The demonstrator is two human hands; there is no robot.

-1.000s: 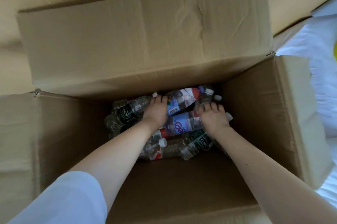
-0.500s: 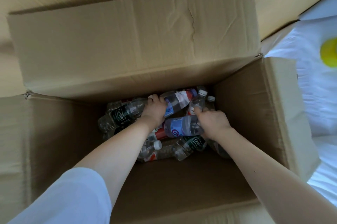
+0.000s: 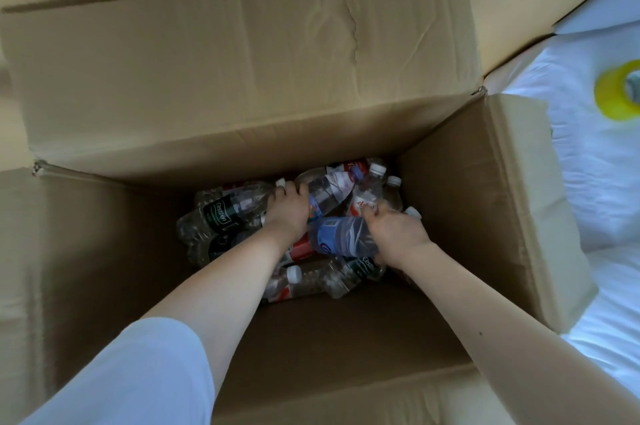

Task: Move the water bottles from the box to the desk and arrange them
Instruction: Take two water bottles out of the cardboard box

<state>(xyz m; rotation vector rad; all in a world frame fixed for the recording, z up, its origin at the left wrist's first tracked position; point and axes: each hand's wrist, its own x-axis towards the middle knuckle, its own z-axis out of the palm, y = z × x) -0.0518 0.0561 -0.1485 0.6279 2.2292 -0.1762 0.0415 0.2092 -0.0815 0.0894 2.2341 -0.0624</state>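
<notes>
both hands down inside the cardboard box [image 3: 491, 203], well apart from each other, working in the heap of water bottles [image 3: 322, 282] on its floor.

left hand [image 3: 289, 208]: fingers curled over the neck end of the green-label bottle [image 3: 221, 215], white cap showing just past the fingertips. its long axis runs from that hand outward to the left and slightly back toward the body.

right hand [image 3: 398, 234]: fingers wrapped on one end of the blue-label bottle [image 3: 337, 237]. this one lies sideways, long axis running from the right palm across toward the left wrist. thumb side hidden, so how deep the grip goes i cannot tell.

more bottles lie beyond both hands and under the forearms, crossed at odd angles.

judgement: each hand holds its bottle by an end, so a lift will swing the body down to hang.

out past the right forearm: white cloth surface [image 3: 595, 182] with a yellow tape roll [image 3: 614, 95]. counter not identifiable.
</notes>
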